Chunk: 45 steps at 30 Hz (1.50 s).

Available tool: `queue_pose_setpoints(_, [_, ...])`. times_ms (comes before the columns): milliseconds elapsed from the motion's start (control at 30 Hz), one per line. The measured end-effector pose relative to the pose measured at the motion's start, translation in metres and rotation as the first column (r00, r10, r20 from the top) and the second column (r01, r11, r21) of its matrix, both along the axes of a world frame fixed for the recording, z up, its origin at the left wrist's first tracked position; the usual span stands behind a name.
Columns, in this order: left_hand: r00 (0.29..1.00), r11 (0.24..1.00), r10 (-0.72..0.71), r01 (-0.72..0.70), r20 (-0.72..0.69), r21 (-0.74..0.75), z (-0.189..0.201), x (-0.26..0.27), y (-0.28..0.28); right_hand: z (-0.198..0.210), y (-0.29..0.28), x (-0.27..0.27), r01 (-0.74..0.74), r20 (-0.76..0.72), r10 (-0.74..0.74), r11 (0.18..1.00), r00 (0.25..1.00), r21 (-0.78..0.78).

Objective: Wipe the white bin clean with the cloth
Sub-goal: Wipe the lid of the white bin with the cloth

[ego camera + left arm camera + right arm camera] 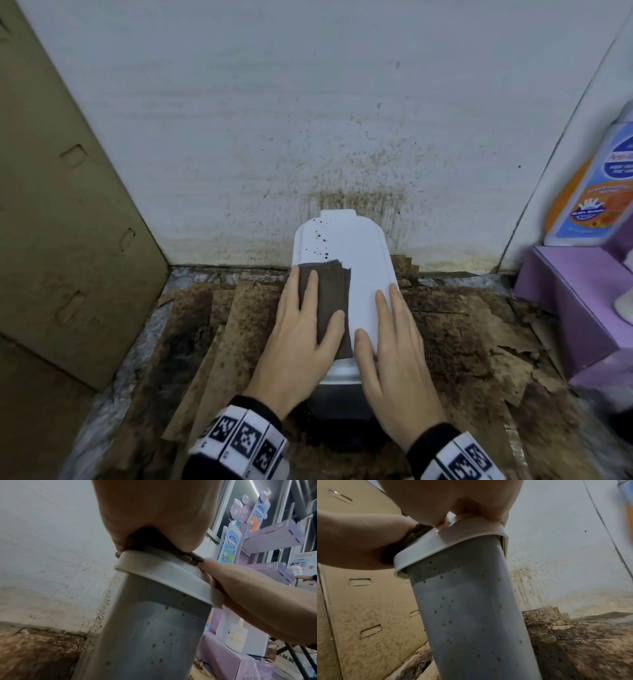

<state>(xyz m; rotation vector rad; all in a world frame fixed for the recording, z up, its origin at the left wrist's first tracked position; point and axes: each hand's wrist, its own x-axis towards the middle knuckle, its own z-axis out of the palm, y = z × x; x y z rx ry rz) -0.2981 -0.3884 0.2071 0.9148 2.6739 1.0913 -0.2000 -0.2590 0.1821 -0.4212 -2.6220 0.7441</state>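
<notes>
Standing against a white, brown-spattered back wall (pixel 308 102), the tall white plastic bin (pixel 356 267) is seen on a floor covered with stained, dirty brown cardboard sheets (pixel 219 329). At the left, a tan cardboard panel with punched slots (pixel 61 205) is leaned along the side. Dark brown specks are scattered on the far left part of the bin's lid, and more spots are shown on its side walls in both wrist views. At the right, a purple cardboard display shelf (pixel 575 301) is placed, and on it a white, blue and orange bottle (pixel 596 185) is stood; its label print is too blurred to be read.

The folded dark grey-brown cloth (pixel 325 294) is laid on the left half of the lid and is pressed flat beneath the left hand (pixel 301 329), whose fingers are spread and straight over it. The right hand (pixel 394 349) is rested flat on the lid's right edge, fingers straight and close together, nothing being gripped. Black wristbands with white square-patterned marker blocks (pixel 239 442) are worn on both wrists.
</notes>
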Motion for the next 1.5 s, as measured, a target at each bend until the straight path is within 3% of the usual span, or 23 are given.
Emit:
queue_pose_setpoints(300, [0.983,0.969,-0.075,0.111,0.166,-0.223,0.022,-0.045,0.016,0.001,-0.001,-0.001,0.001,0.039,-0.002,1.000,0.999,0.030])
queue_pose_setpoints(767, [0.979,0.937,-0.083,0.141,0.188,-0.319,0.031,-0.115,0.051,0.001,0.000,-0.001,-0.026,0.069,0.024,0.999,0.997,0.034])
queue_pose_setpoints(1233, [0.990,0.941,-0.073,0.108,0.119,-0.321,0.026,-0.101,0.045,0.004,0.000,0.001,-0.028,0.107,0.023,0.998,0.994,0.048])
queue_pose_setpoints(1500, [0.985,0.958,-0.072,0.111,0.154,-0.264,0.022,-0.077,0.034,0.005,0.000,0.001,-0.032,0.071,0.029,0.999,0.997,0.034])
